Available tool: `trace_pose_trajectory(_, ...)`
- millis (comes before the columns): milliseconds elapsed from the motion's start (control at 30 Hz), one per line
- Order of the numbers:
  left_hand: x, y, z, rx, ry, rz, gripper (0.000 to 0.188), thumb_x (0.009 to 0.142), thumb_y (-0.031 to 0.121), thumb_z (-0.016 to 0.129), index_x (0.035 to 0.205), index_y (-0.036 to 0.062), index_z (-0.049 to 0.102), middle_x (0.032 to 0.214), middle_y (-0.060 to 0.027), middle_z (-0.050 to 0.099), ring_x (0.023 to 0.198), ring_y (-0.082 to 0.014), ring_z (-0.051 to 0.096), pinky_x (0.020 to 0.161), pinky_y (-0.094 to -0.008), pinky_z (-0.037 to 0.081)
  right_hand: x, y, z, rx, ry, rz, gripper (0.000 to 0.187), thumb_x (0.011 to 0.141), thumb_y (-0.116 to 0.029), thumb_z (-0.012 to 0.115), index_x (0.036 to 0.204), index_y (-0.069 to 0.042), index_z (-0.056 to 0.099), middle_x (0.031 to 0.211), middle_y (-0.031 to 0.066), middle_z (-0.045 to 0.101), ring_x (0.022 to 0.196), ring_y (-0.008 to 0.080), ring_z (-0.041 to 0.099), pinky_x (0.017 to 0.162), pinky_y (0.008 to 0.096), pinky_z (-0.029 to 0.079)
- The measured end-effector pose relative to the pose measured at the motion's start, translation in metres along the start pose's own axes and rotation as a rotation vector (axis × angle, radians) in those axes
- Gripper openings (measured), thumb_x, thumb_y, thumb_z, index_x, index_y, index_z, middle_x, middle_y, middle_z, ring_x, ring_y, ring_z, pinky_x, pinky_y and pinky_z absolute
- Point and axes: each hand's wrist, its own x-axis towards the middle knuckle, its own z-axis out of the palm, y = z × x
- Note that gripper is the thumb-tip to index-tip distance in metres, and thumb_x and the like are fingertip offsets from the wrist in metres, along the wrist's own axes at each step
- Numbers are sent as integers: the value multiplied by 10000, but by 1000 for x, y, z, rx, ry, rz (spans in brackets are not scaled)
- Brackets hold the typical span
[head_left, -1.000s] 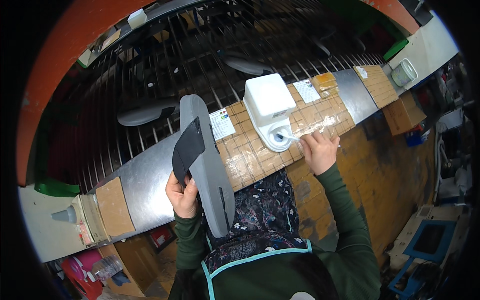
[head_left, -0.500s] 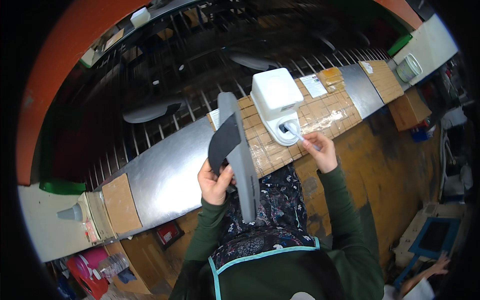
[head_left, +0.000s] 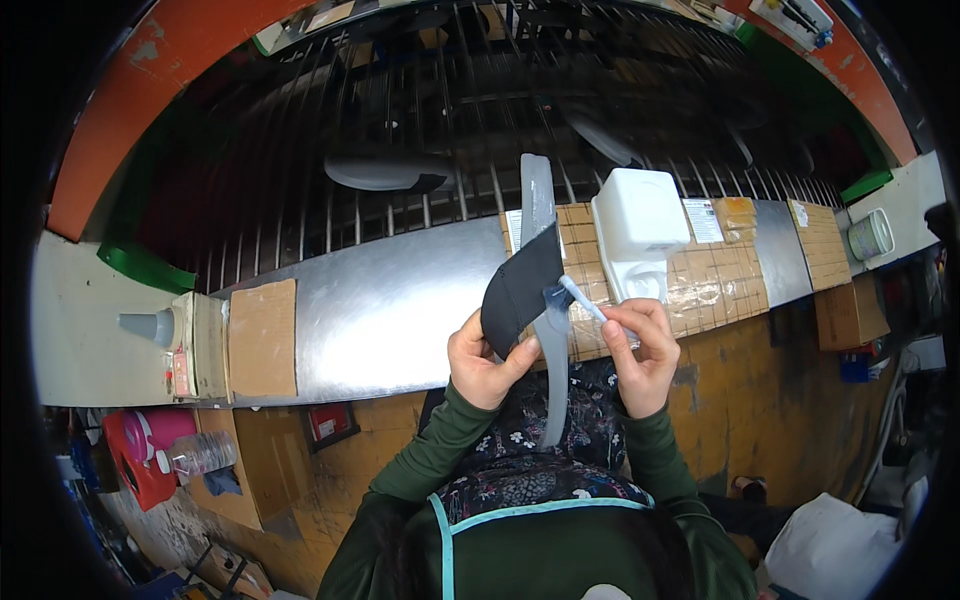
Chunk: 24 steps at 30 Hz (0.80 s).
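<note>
My left hand (head_left: 487,365) grips a slipper with a long grey sole (head_left: 556,400) and a black strap (head_left: 520,285), its fingers around the strap side. The slipper is held up on edge, partly over the bench's front. In my right hand (head_left: 645,352) is a slim pale brush (head_left: 585,299), pinched between thumb and fingers. Its dark tip touches the slipper where the black strap meets the sole. Just right of the slipper stands a white plastic pot (head_left: 645,215) with a round opening at its near foot.
A metal bench edge (head_left: 390,330) runs across, with patterned cardboard (head_left: 720,270) under the pot. Beyond it, a rack of metal bars carries grey slippers (head_left: 385,174). A cardboard piece (head_left: 263,335) lies at left, a yellow block (head_left: 738,218) and a white cup (head_left: 870,235) at right.
The brush has come out of the pot's opening and moved left to the slipper. My left hand has turned the slipper so the strap's side shows more. The view has shifted.
</note>
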Motion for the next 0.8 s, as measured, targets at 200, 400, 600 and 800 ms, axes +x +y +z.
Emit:
trace_pose_trajectory(200,-1,3,-8,188,9,106,317,786,63,752,1058,-44,630,924,-37,650,811,-89,592,741,-254,484,25,-2,1,-217,69,-165,152,831,-77,722,979,-44,735,930,41,563,714,106,502,606,226,418)
trace_pose_trajectory(400,1,6,-16,245,-11,95,321,755,68,772,1027,-40,640,883,-42,645,772,-99,598,714,-250,478,41,-5,-11,-478,74,-465,228,759,-81,759,985,-108,752,934,29,592,738,145,505,731,296,338)
trace_pose_trajectory(600,3,9,-18,262,-66,74,350,752,100,779,1042,-43,644,874,-53,651,768,-110,607,706,-254,480,52,-8,-18,-464,58,-430,252,726,-91,779,975,-120,753,880,22,603,753,152,515,738,302,316)
trace_pose_trajectory(800,5,12,-21,303,-65,69,355,748,113,785,1043,-35,653,858,-50,651,755,-113,604,695,-254,476,59,-15,-21,-568,17,-588,243,726,-90,777,965,-124,754,875,16,605,746,148,509,731,304,312)
